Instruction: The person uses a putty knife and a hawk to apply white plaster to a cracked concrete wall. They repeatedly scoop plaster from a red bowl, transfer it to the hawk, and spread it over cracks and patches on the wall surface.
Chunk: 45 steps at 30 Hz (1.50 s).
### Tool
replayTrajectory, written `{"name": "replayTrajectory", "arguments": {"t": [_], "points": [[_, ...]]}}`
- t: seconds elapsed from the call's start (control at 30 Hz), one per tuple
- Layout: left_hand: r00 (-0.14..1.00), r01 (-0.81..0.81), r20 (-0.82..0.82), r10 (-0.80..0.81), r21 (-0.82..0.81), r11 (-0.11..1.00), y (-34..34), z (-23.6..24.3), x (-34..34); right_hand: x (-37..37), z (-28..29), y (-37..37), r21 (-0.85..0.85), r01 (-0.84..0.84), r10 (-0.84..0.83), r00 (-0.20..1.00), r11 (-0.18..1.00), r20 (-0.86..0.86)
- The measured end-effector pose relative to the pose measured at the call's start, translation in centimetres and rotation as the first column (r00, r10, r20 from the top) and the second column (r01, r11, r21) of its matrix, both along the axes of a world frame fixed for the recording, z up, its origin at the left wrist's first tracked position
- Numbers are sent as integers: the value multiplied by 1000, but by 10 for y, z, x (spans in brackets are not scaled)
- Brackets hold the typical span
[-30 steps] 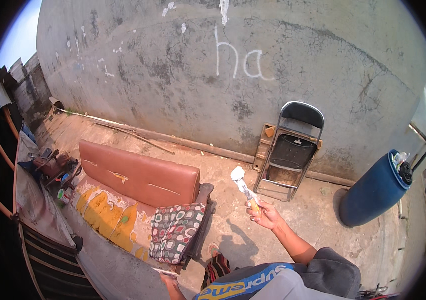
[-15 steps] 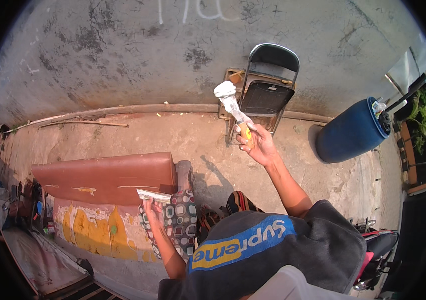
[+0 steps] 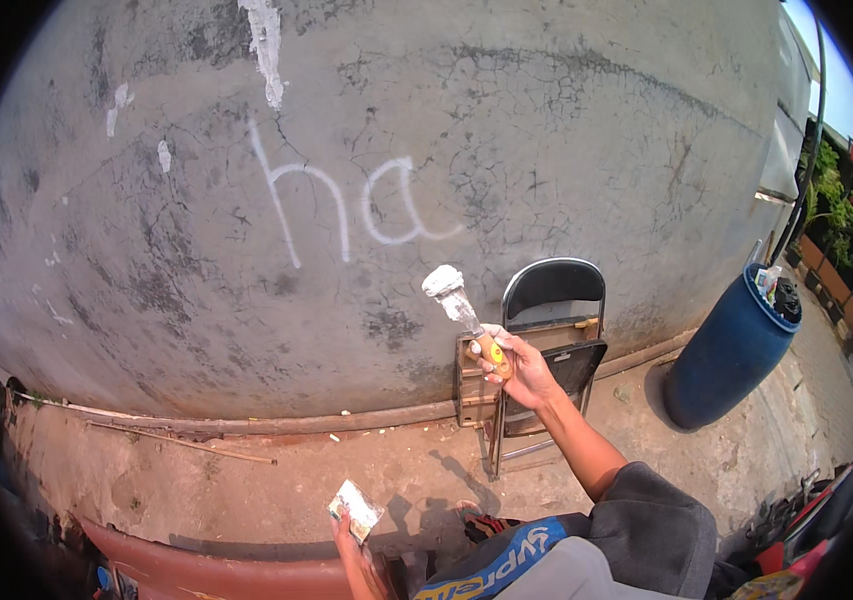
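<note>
My right hand (image 3: 524,375) is closed around the wooden handle of a putty knife (image 3: 458,308), raised in front of the wall. A thick lump of white putty covers the blade's tip. Lower and to the left, my left hand (image 3: 348,545) grips a flat rectangular piece (image 3: 356,508) smeared with white; its exact kind is unclear. Ahead stands a grey cracked wall (image 3: 566,160) with white scrawled marks (image 3: 346,200). A rough white patch (image 3: 266,50) runs down its upper part, with smaller white spots to the left.
A black folding chair (image 3: 554,288) leans by the wall, with a wooden frame (image 3: 476,390) behind it. At right stands a blue barrel (image 3: 726,350) with rubbish on top. A long stick (image 3: 181,443) lies on the ground. Below left is a torn reddish-brown sofa (image 3: 216,575).
The view has tilted up, showing more wall and less sofa. Both hands keep their holds; the flat piece in the left hand now shows more of its white-smeared face.
</note>
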<state>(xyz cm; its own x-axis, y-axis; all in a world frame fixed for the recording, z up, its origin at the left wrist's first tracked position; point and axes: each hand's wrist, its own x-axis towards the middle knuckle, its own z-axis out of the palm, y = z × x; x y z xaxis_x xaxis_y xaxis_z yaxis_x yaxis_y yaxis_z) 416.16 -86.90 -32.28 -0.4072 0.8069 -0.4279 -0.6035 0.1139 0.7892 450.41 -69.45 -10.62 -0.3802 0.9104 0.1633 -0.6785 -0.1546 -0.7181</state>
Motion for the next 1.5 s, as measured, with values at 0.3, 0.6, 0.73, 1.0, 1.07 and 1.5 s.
{"name": "replayTrajectory", "arguments": {"t": [0.3, 0.6, 0.73, 1.0, 1.07, 1.5], "points": [[997, 61, -51, -54, 148, 987, 187, 58, -10, -10, 130, 179, 373, 46, -51, 999, 927, 3], [804, 50, -492, 335, 616, 786, 347, 191, -68, -94, 271, 293, 710, 218, -289, 957, 670, -21], [715, 149, -554, 427, 717, 681, 423, 249, -101, -143, 335, 345, 861, 330, -537, 840, 388, -80], [402, 204, -418, 815, 908, 365, 570, 334, -154, -249, 487, 464, 726, 262, -757, -27, -636, -653], [353, 151, -362, 862, 932, 330, 604, 345, -168, -260, 529, 485, 595, 99, -602, -203, -797, -772], [563, 5, -115, 818, 991, 136, 705, 374, -194, -294, 762, 550, 490, -296, -366, -389, -820, -846]]}}
